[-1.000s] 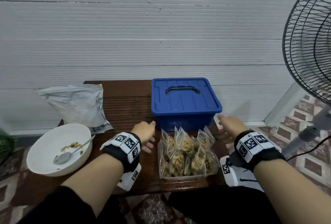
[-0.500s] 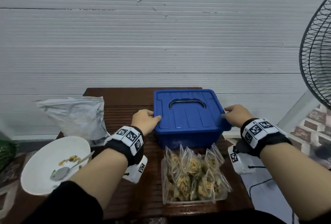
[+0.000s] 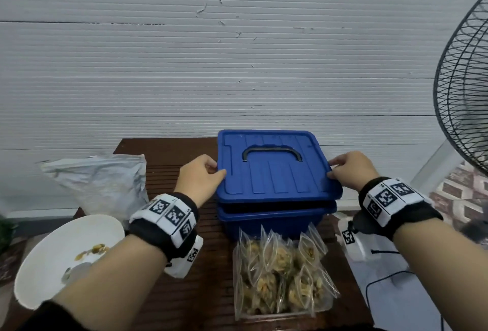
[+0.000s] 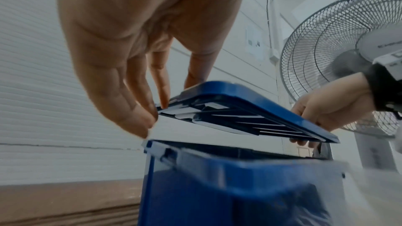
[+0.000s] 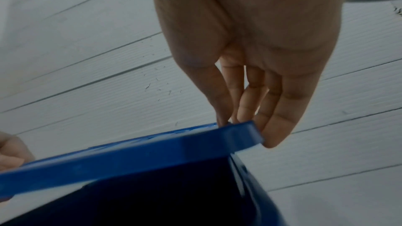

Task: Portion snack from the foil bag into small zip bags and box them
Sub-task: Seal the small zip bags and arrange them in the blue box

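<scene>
A blue box (image 3: pixel 274 221) stands at the back of the wooden table (image 3: pixel 169 177). Its blue lid (image 3: pixel 274 172) with a black handle is raised off the box, and a dark gap shows under its near edge. My left hand (image 3: pixel 203 174) pinches the lid's left edge, and in the left wrist view the left hand (image 4: pixel 152 109) holds the lid (image 4: pixel 250 109) above the box (image 4: pixel 228 186). My right hand (image 3: pixel 343 169) pinches the lid's right edge, its fingers (image 5: pixel 272 126) curled round the lid's rim (image 5: pixel 152 150). Several filled zip bags (image 3: pixel 282 270) sit in a clear tray in front of the box. The foil bag (image 3: pixel 105 185) lies at the left.
A white bowl (image 3: pixel 47 264) with a spoon and a few snack pieces sits at the table's front left. A standing fan (image 3: pixel 464 103) rises at the right, close to my right arm. A white ribbed wall runs right behind the table.
Both hands went from beside the tray up to the lid's two side edges and took hold. The lid has now come up off the box.
</scene>
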